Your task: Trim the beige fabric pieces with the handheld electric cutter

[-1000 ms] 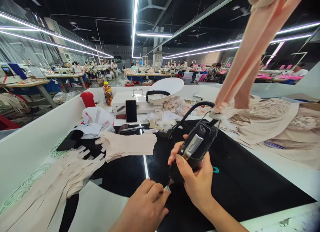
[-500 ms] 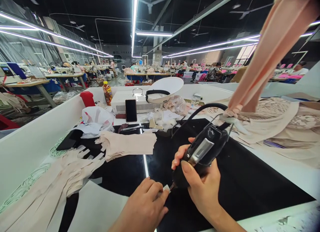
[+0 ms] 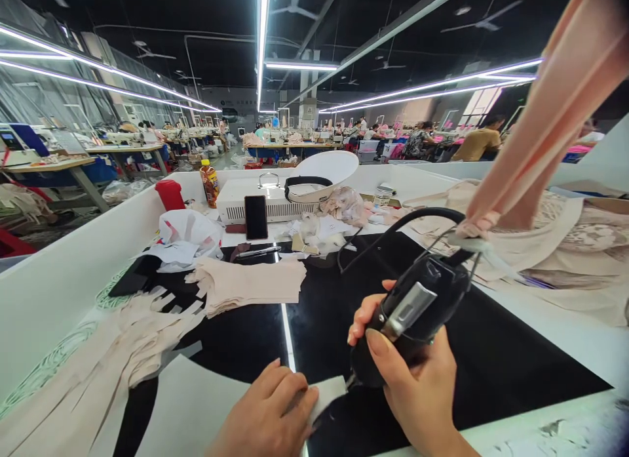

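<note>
My right hand (image 3: 417, 385) is wrapped round a black handheld power tool (image 3: 413, 313) with a silver plate, its tip pointing down-left onto the edge of a pale sheet (image 3: 196, 411). A black cord (image 3: 398, 224) loops from the tool's back, which hangs from a peach fabric strap (image 3: 545, 122) rising to the upper right. My left hand (image 3: 268, 421) lies on the sheet with fingers curled, pinning it to the black table surface (image 3: 491, 358) just left of the tool tip.
Stacks of beige cut fabric (image 3: 250, 283) and strips (image 3: 88, 378) lie to the left. Behind them are a phone (image 3: 256, 216), a white box (image 3: 275, 204), a red cup (image 3: 170, 195), a bottle (image 3: 210, 181) and lace pieces (image 3: 565, 247). White walls rim the table. Other workers sit at distant tables.
The tool and my right hand have shifted right and slightly down. More of the pale sheet's corner now shows between my left hand and the tool tip.
</note>
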Demonstrator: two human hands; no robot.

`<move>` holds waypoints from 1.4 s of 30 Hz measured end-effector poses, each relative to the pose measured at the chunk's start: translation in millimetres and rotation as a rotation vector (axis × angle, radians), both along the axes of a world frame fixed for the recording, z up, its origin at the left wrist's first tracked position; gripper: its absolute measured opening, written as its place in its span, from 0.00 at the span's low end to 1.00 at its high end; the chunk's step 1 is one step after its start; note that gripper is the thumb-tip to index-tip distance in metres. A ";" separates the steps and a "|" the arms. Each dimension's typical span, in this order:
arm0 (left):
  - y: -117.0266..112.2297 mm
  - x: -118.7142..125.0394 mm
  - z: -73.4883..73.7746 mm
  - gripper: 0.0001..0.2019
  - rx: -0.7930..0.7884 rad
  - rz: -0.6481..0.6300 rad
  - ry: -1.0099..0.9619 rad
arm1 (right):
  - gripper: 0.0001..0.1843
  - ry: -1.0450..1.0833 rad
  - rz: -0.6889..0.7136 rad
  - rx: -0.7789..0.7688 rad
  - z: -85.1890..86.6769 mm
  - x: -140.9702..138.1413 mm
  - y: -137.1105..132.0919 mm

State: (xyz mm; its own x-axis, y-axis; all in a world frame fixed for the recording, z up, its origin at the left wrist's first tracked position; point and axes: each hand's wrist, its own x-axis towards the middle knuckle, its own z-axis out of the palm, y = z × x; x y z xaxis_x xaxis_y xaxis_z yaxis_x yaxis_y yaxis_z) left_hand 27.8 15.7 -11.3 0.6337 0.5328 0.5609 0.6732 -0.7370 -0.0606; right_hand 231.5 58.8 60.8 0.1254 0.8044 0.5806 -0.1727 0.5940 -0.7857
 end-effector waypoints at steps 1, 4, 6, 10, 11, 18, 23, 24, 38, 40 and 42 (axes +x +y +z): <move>0.6 0.9 -1.0 0.13 0.013 0.002 -0.004 | 0.16 -0.012 0.005 0.001 -0.1 0.7 -1.5; 2.8 4.6 -2.8 0.16 0.040 0.005 -0.019 | 0.11 -0.032 0.000 0.000 0.0 1.5 -3.6; 3.1 5.4 -3.7 0.17 0.041 0.010 -0.027 | 0.10 -0.040 -0.016 -0.002 0.4 1.4 -3.4; -0.2 -0.2 -3.9 0.18 0.060 0.019 -0.042 | 0.08 -0.037 -0.029 -0.001 0.7 1.4 -2.8; -1.2 -2.2 -3.1 0.19 0.066 0.023 -0.042 | 0.08 -0.034 -0.027 0.001 0.7 1.4 -3.0; -2.2 6.8 11.1 0.17 0.106 0.004 -0.021 | 0.09 -0.054 -0.033 0.007 0.8 1.7 -6.8; 1.8 28.5 10.8 0.16 0.087 -0.049 -0.001 | 0.08 -0.062 -0.052 0.000 0.4 2.0 -5.9; 1.9 30.7 9.5 0.16 0.065 -0.040 -0.001 | 0.09 -0.061 -0.049 -0.001 0.4 1.9 -5.4; -1.4 26.5 7.3 0.18 0.055 0.001 -0.022 | 0.08 -0.028 -0.040 0.003 2.0 2.4 -5.4; -0.9 26.8 5.7 0.18 0.090 -0.002 -0.007 | 0.09 0.009 -0.037 0.006 3.7 0.4 -3.6; -0.6 26.8 4.1 0.18 0.101 -0.004 0.005 | 0.11 0.056 -0.031 -0.001 5.2 -3.7 -1.5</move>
State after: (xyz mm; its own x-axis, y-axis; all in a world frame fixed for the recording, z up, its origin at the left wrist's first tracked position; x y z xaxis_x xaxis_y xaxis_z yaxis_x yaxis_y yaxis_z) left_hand 54.6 15.1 -7.2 0.6389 0.4711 0.6082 0.6696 -0.7298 -0.1381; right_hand 227.9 57.3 66.0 0.1820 0.8003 0.5713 -0.1981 0.5989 -0.7759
